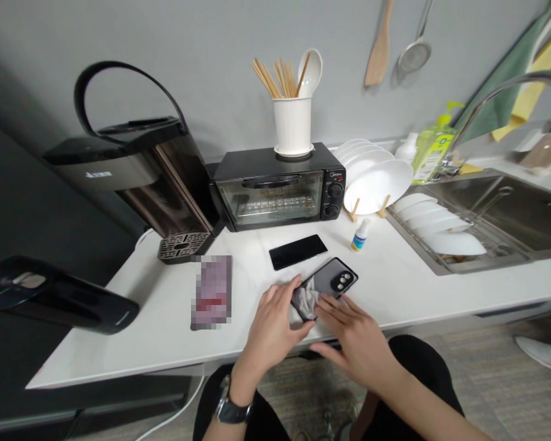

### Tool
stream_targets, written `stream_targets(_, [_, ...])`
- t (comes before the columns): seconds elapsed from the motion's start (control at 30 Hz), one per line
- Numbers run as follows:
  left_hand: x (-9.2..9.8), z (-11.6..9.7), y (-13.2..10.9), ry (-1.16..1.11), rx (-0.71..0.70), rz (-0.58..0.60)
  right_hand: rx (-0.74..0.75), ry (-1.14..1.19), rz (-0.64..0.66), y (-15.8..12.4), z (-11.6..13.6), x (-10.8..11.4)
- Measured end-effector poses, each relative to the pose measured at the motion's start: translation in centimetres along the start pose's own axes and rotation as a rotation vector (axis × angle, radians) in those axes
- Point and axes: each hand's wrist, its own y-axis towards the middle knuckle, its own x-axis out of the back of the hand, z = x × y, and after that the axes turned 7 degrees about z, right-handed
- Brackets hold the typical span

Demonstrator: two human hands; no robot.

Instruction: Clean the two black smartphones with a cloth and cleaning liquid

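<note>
A phone case (331,277) with a black rim and a smoky clear back lies tilted on the white counter, its camera cutouts at the upper right. My left hand (275,324) grips the case's left end between thumb and fingers. A crumpled light grey cloth (307,298) covers the lower left of the case. Fingers of my right hand (356,334) press that cloth against the case, with the thumb held apart. Just behind lies a phone (298,252), black screen up. A small white bottle (360,236) with a blue label stands to the right.
A blurred purple packet (212,293), a dark tumbler (59,297) and a water dispenser (165,184) occupy the left. Behind are a toaster oven (275,190) bearing a chopstick holder (292,122), and plates (379,184). On the right are a sink (523,214) and a dish rack (463,260).
</note>
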Motion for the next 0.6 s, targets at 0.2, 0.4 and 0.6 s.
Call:
stream_targets(0.2, [0.0,-0.2,0.5,-0.016,-0.034,0.010,-0.194,-0.243,-0.082,1.1,-5.4,0.7])
stream_targets(0.4, [0.0,0.1,0.3,-0.007,-0.004,0.005,-0.049,-0.067,-0.064,3.5,1.0,-1.3])
stream_targets(0.6, [-0.1,-0.1,0.0,0.014,-0.021,-0.028,0.006,0.037,0.002,0.5,0.6,-0.2])
